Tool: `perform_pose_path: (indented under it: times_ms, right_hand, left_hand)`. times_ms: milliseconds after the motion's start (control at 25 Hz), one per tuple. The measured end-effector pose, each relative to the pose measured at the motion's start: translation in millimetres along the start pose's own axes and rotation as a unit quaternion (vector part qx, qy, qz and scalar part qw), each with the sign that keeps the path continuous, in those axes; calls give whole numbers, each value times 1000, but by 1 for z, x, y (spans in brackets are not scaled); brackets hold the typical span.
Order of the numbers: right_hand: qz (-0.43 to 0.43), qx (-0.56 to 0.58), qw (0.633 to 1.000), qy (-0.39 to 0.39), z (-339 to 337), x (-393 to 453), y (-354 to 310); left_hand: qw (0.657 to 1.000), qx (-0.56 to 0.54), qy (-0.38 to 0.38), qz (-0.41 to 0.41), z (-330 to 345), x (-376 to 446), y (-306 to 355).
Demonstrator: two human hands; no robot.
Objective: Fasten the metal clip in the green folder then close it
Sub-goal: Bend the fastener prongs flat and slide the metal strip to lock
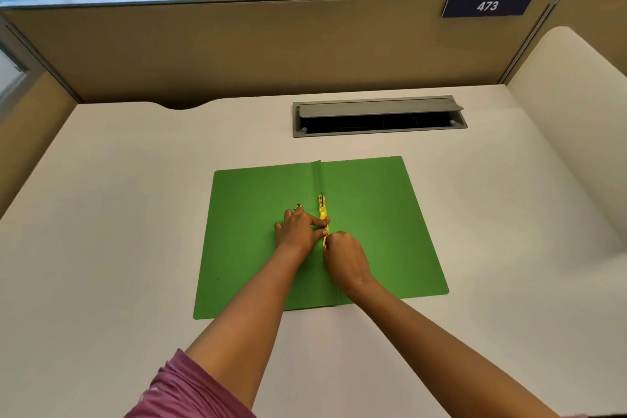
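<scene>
The green folder (373, 224) lies open and flat on the white desk, spine running away from me. A thin gold metal clip (321, 205) runs along the spine at the middle. My left hand (298, 229) rests on the left flap with its fingertips pressing on the clip. My right hand (344, 256) sits just below it, fingers curled onto the clip's near end, which it hides. A small metal piece (298, 205) shows just beyond my left fingers.
A grey cable hatch (378, 115) with its lid raised is set into the desk beyond the folder. Tan partition walls enclose the desk at the back and sides. A plate reading 473 (487, 6) hangs at the back right.
</scene>
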State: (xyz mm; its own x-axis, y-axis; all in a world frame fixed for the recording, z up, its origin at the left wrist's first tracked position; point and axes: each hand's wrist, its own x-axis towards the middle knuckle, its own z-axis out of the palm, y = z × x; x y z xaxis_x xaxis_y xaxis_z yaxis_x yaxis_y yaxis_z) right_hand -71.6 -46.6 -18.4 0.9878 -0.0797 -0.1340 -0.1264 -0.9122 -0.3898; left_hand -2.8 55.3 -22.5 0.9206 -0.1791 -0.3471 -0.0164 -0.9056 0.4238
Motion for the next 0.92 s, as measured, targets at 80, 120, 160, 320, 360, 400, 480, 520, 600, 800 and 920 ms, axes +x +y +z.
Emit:
perform_pose_path:
  times_ms: [80,120,160,320,360,400,480,520,600,800,920]
  right_hand:
    - [-17,-24,1000,-8,1,-2,-2]
    - [-24,-32,999,-9,1,-2,-3]
    - [-27,-39,999,-8,1,-2,-4]
    - [-41,-71,997,-9,2,-4,-10]
    - [-46,-80,996,-12,3,-4,-11]
    - [-52,-85,995,-12,3,-6,-10]
    - [-74,-88,993,-12,3,-8,-5]
    - [-86,-85,993,-13,2,-10,0]
    - [-103,-75,992,-20,2,-15,9]
    - [-68,-47,996,-17,6,-26,17]
    - [-26,8,1000,-2,9,-29,18]
  left_hand:
    - [1000,9,-3,-3,-1,0,1]
    - [1000,14,-5,-5,-2,0,2]
    - [1000,18,-7,-5,-3,1,3]
    - [1000,21,-12,-9,-5,0,5]
    - [1000,20,-12,-9,-6,0,4]
    - [1000,20,-13,-9,-6,0,4]
    - [1000,21,-17,-8,-7,0,5]
    - [1000,20,-18,-8,-8,1,6]
    - [1000,22,-19,-8,-9,1,8]
    - [999,33,-12,-8,-8,1,7]
    - [999,32,-10,-8,-8,1,7]
